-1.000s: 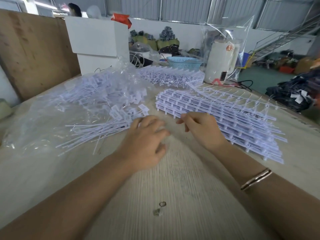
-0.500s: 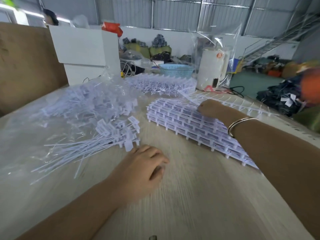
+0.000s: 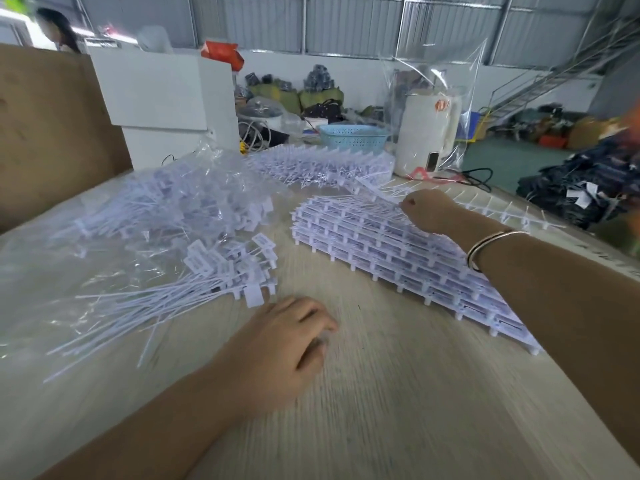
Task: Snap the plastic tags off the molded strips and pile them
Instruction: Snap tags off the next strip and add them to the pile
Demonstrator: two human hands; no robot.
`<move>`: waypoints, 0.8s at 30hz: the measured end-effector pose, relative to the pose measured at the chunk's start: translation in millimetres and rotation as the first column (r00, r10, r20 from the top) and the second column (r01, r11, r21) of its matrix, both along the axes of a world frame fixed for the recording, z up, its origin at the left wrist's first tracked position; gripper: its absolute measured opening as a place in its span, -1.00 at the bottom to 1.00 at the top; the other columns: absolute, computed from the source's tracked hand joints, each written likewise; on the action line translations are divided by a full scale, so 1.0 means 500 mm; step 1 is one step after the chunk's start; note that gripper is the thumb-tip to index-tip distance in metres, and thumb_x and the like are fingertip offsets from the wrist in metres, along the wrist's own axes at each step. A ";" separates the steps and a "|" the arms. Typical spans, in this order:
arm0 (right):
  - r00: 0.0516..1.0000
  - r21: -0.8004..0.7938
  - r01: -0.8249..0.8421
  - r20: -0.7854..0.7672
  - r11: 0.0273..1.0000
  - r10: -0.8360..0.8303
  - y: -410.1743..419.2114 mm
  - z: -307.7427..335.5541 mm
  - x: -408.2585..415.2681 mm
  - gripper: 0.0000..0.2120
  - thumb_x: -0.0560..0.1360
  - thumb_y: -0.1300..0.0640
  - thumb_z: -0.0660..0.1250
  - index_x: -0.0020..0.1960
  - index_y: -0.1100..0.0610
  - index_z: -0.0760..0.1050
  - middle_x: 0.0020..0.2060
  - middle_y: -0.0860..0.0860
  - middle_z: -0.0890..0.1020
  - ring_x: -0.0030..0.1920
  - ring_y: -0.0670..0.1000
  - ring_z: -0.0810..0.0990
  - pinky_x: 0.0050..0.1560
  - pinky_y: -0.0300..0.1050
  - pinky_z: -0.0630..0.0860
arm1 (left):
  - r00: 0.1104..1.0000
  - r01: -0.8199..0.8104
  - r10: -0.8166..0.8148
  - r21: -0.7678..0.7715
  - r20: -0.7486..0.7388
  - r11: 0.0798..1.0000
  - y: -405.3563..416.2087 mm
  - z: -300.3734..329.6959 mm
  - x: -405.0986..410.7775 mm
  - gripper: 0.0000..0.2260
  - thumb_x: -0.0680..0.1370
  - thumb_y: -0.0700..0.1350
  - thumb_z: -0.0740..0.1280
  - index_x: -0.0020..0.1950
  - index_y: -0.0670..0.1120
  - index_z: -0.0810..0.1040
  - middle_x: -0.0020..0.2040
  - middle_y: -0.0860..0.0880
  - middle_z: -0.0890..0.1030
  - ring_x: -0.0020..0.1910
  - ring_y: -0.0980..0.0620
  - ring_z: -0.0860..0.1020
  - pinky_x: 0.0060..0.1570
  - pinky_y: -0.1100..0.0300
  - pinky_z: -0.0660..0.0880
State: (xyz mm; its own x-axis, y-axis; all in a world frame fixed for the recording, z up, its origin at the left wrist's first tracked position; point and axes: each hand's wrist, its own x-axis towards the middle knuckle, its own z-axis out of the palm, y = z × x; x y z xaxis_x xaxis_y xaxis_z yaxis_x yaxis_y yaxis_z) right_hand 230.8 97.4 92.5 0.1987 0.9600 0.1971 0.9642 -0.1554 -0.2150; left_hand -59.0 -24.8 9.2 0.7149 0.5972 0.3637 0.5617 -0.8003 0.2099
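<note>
left hand [image 3: 284, 336] curled, right hand [image 3: 427, 211] outstretched (fingers bent)

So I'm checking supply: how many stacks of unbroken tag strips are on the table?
2: one stack under the right hand, another farther back by the blue basket. More may be hidden.

A warehouse-like workshop: corrugated metal walls [image 3: 346, 26] and a steel staircase [image 3: 540, 84] enclose a wide wooden bench [image 3: 398, 393], with stuffed sacks [image 3: 298, 95] past its far edge and dark bundled goods [image 3: 588, 188] beyond its right edge.
</note>
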 end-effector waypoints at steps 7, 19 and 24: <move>0.970 -0.114 -0.093 -0.236 0.989 0.064 -0.007 0.012 -0.005 -0.66 0.60 0.09 0.19 0.23 0.31 0.50 0.21 0.21 0.52 0.15 0.16 0.48 0.17 -0.08 0.37 | 1.000 -0.002 0.003 -0.015 0.016 1.000 -0.002 0.003 0.000 -0.76 0.58 -0.03 0.18 0.23 0.09 0.48 0.18 0.22 0.43 0.20 0.28 0.31 0.22 0.23 0.26; 0.998 0.306 0.048 -0.060 0.951 -0.031 0.003 0.040 0.005 -0.66 0.64 0.09 0.02 0.06 0.26 0.50 -0.06 0.25 0.57 -0.17 0.14 0.45 -0.18 -0.09 0.35 | 1.000 0.001 -0.001 -0.018 0.011 1.000 -0.002 0.006 -0.004 -0.75 0.58 -0.03 0.17 0.24 0.11 0.46 0.18 0.24 0.40 0.19 0.33 0.27 0.21 0.30 0.20; 0.989 0.235 -0.064 0.143 0.970 0.031 -0.012 0.065 -0.009 -0.71 0.64 0.05 0.03 -0.06 0.15 0.46 -0.13 0.16 0.55 -0.14 0.16 0.51 -0.22 -0.09 0.36 | 1.000 -0.012 0.011 0.022 0.025 1.000 -0.001 0.007 -0.003 -0.74 0.56 -0.01 0.18 0.23 0.11 0.48 0.18 0.23 0.42 0.20 0.27 0.30 0.22 0.29 0.21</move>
State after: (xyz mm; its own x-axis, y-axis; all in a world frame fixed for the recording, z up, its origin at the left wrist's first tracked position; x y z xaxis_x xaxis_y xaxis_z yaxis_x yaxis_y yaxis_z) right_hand 226.5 91.3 124.8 0.1092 0.8896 0.4434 0.9920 -0.0693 -0.1053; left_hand -60.6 -25.2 12.7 0.6985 0.5972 0.3943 0.5658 -0.7982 0.2066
